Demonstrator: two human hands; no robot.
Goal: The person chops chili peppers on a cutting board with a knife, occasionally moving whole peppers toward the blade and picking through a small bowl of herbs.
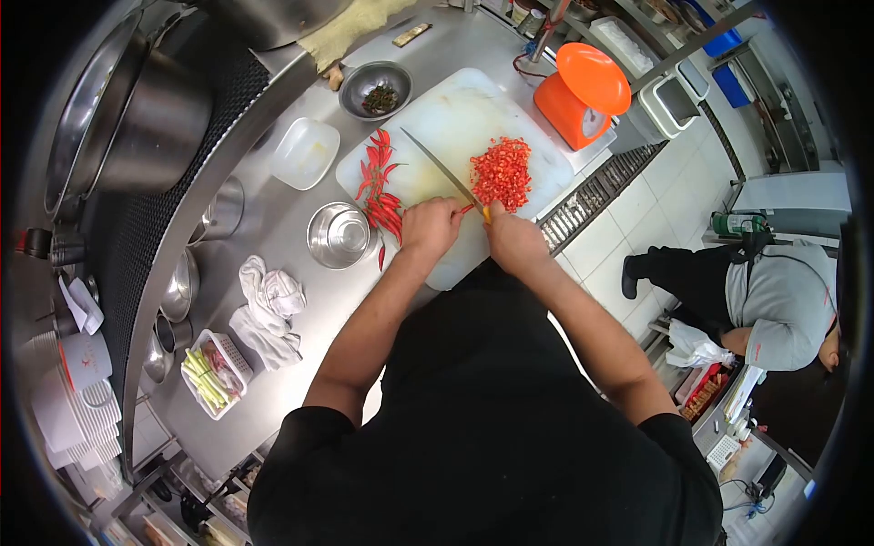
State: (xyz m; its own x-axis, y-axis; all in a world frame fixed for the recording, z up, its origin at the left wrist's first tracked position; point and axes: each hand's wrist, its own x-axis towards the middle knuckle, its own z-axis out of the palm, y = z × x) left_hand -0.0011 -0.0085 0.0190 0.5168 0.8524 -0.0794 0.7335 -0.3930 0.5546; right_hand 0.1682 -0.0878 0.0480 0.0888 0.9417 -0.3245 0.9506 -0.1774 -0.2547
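On the white cutting board (460,100), my right hand (517,240) grips a knife (441,166) by its yellow handle, the blade slanting away to the upper left. Just left of the handle, my left hand (431,227) pinches a red chili (466,208), whose tip points at the blade. A heap of chopped red chili (501,173) lies right of the knife. Whole red chilies (372,177) are spread along the board's left side, some hanging over its edge. Beside them stands a round steel container (338,236).
Beyond the board are an orange scale (574,98) and a metal bowl (375,90) with dark green bits. A plastic tub (306,153), a white cloth (269,309) and a basket of vegetables (218,374) sit to the left. Another person (781,296) stands at the right.
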